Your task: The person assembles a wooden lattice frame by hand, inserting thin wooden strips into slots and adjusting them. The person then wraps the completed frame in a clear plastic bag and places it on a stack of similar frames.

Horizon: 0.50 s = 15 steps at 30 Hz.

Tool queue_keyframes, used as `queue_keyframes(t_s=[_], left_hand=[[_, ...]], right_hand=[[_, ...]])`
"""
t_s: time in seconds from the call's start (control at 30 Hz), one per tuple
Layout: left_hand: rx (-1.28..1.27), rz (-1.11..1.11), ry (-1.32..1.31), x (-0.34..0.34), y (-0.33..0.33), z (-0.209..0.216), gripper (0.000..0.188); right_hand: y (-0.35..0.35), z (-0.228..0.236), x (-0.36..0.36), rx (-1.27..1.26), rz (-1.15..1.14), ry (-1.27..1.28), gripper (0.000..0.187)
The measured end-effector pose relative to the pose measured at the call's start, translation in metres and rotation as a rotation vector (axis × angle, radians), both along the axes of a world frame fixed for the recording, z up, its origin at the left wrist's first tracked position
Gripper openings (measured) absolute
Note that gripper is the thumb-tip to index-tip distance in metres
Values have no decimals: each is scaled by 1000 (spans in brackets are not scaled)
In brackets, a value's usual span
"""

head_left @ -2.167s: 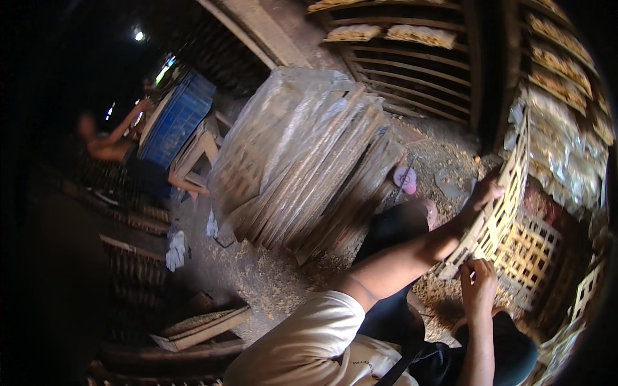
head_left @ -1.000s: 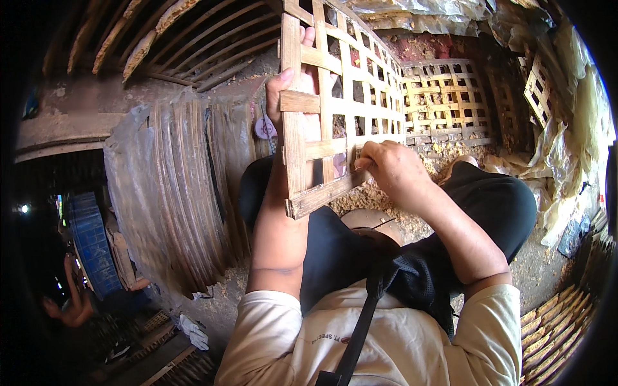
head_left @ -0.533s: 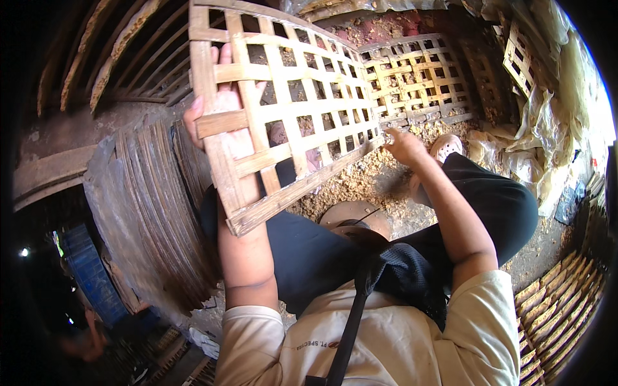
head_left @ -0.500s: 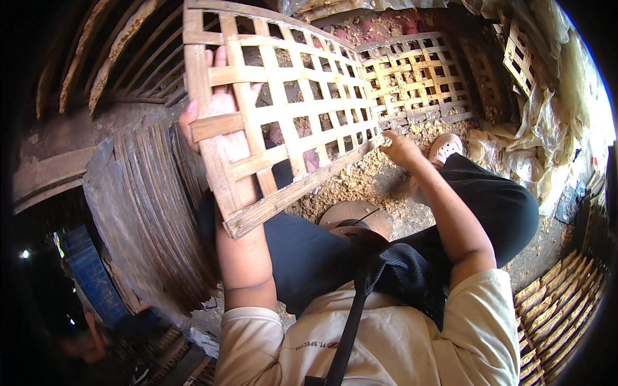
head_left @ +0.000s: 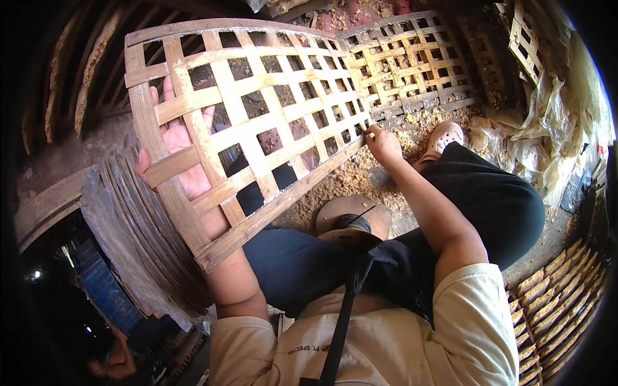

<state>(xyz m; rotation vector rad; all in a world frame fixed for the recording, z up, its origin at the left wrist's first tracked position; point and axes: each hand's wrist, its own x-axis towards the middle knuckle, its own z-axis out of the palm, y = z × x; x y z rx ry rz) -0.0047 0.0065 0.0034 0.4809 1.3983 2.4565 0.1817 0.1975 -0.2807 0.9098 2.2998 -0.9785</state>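
Bamboo lattice panel (head_left: pixel 241 134) tilted over the person's left thigh, both hands at it.
Second lattice panel (head_left: pixel 409 67) just beyond its far end; whether they touch, cannot tell. Brown disc (head_left: pixel 329 209) with dark winding below, between the legs. Left hand (head_left: pixel 178 136) under the near end, grip spread wide, palm up beneath slats, thumb at outer edge. Right hand (head_left: pixel 385 145) at lower far corner, fingers curled; whether its grip pinches the edge, cannot tell.
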Motion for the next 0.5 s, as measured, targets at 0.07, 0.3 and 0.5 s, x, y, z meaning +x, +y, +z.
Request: queue_keyframes(t_s=[0.07,0.3,0.5], left_hand=[[13,-22,1,-2,0,1,97],[1,-8,-12,3,4,5,98],[6,24,-16,4,3,1,95]], right_hand=[[5,4,1,-38,-10,1,27],[2,-22,9,-69,-77,229,16],[-5,-18,3,-56,-124,357,15]])
